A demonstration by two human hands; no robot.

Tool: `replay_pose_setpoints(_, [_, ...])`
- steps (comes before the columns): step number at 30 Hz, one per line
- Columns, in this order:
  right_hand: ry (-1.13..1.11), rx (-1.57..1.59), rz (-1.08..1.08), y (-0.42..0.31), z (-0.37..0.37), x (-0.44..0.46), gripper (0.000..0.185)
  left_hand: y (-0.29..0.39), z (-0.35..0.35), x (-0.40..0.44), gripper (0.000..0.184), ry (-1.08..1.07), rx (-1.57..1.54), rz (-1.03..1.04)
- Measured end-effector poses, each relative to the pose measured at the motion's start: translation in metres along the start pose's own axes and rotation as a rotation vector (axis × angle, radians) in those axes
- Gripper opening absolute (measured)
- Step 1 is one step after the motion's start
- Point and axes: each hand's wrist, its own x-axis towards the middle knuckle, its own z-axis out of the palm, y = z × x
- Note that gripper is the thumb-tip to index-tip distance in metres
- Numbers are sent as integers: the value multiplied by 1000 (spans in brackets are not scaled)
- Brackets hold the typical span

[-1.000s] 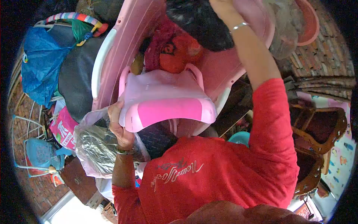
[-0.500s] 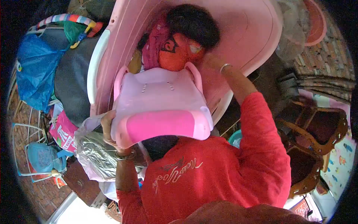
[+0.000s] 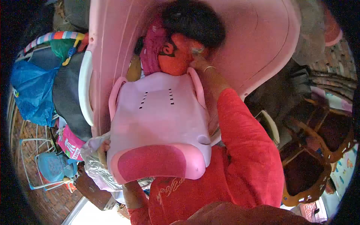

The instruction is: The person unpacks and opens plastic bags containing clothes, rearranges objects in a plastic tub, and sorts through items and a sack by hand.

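A pale pink plastic child's seat (image 3: 159,120) with a darker pink front panel and pink side arms is tilted before me, partly over a large pink plastic tub (image 3: 258,41). My left hand (image 3: 103,149) is closed around the seat's left edge, its thumb side hidden behind the plastic. Inside the tub lie an orange-red bundle (image 3: 174,60) with a dark pattern, a magenta cloth (image 3: 151,48) and a black fluffy thing (image 3: 195,18). My right hand (image 3: 199,62), past the seat's right arm, touches the orange-red bundle; its fingertips are too dark and blurred to make out.
Left of the tub are a blue plastic bag (image 3: 33,90), a dark grey padded surface (image 3: 71,86) and a clear plastic bag (image 3: 97,165). A small blue chair (image 3: 52,167) stands lower left. Brown wooden chairs (image 3: 305,176) stand at the right, near a brick wall (image 3: 339,62).
The seat has come lower in view and tilted, showing more of its back. My right hand has moved left from the tub's inside to the orange-red bundle. My left hand still holds the seat.
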Motion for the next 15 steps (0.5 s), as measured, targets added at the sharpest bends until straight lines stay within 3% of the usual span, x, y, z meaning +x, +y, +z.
replay_pose_setpoints(2, [-139,-16,75,-2,-6,-9,49,-1,0,0,18,-19,-55,-62])
replay_pose_setpoints(4, [-324,-94,-44,-10,-20,-21,41,-3,-1,-1,18,-16,-120,-123])
replay_pose_setpoints(5, [-326,-97,-43,29,5,-24,41,-3,-1,-2,17,-9,-149,-155])
replay_pose_setpoints(7, [-394,836,169,82,68,26,44,-4,-2,-2,17,-2,-202,-213])
replay_pose_setpoints(8, [-392,837,173,88,76,28,44,-5,-2,-3,17,1,-230,-241])
replay_pose_setpoints(10, [-84,118,31,79,76,26,43,-6,-2,-3,17,6,-285,-295])
replay_pose_setpoints(14, [-147,443,102,27,24,12,38,-7,-4,-5,16,39,-383,-401])
replay_pose_setpoints(15, [-74,-96,-65,17,15,22,32,-7,-5,-6,16,54,-409,-431])
